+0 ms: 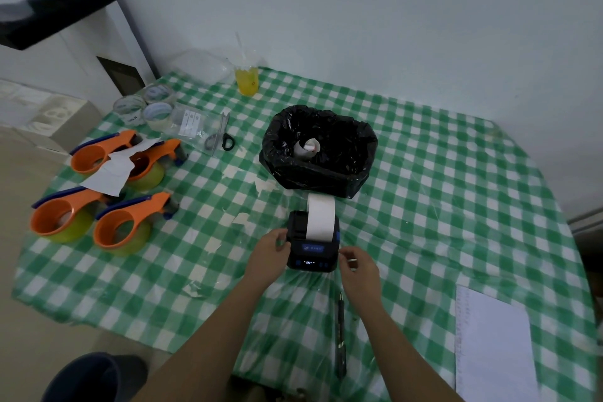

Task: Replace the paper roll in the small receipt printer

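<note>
Black receipt printer [312, 243] sits near centre on the checked tablecloth [424, 189], white paper [321, 218] feeding out its far side. My left hand [272, 248] curls against its left edge; right hand [357, 263] hovers half-open, empty. I should steady the body, then tear squarely

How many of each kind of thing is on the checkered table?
Orange tape dispensers: 4
Clear tape rolls: 3
Scissors: 1
Yellow drink cup: 1
Black-bagged bin: 1
Receipt printer: 1
Pen: 1
Paper sheet: 1
Total: 13
</note>
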The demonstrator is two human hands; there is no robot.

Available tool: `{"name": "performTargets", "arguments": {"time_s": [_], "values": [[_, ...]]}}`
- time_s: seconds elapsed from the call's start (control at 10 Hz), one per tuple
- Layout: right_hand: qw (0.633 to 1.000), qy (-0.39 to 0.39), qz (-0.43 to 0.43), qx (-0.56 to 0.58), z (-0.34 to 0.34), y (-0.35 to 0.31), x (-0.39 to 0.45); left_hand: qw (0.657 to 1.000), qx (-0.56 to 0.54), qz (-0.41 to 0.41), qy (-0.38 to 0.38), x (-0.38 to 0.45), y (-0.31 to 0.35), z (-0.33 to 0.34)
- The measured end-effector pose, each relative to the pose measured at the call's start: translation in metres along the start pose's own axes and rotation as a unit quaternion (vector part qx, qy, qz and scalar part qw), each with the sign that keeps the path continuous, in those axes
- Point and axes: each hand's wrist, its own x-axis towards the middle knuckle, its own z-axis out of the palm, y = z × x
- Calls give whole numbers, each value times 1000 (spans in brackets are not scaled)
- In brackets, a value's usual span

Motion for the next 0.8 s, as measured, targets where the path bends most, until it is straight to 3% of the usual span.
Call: {"name": "performTargets", "arguments": {"time_s": [0.8], "values": [[999,-16,18,41,-11,-17,-1,998,28,2,47,5,3,-1]]}}
